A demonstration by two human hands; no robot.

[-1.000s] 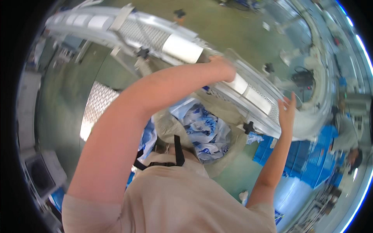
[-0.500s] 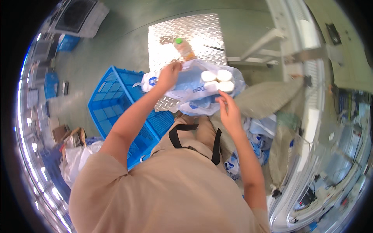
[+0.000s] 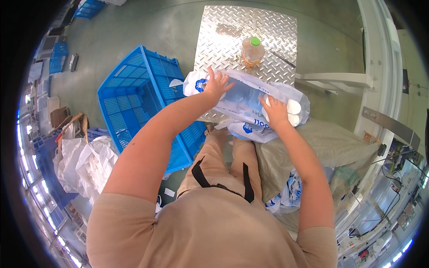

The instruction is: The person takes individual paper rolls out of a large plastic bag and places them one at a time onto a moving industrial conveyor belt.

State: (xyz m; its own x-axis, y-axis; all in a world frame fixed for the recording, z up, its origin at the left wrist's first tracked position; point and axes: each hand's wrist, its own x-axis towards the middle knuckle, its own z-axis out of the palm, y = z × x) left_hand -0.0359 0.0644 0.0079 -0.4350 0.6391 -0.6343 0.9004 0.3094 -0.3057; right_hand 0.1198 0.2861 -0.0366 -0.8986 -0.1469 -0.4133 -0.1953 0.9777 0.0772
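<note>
With fingers spread, my left hand [image 3: 217, 85] and right hand [image 3: 275, 111] touch a white-and-blue plastic bag [image 3: 241, 96]. White rolls [image 3: 293, 107] fill its three o'clock end.

bottle [image 3: 253, 53], bag [image 3: 243, 94] on metal table [image 3: 214, 38]

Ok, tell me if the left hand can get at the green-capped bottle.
Likely yes: the bottle is on the metal platform just beyond the bag, and nothing visible blocks the left hand.

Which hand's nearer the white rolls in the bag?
Right. The right hand is right at the white rolls; the left hand is well left of them, on the plastic bag.
</note>
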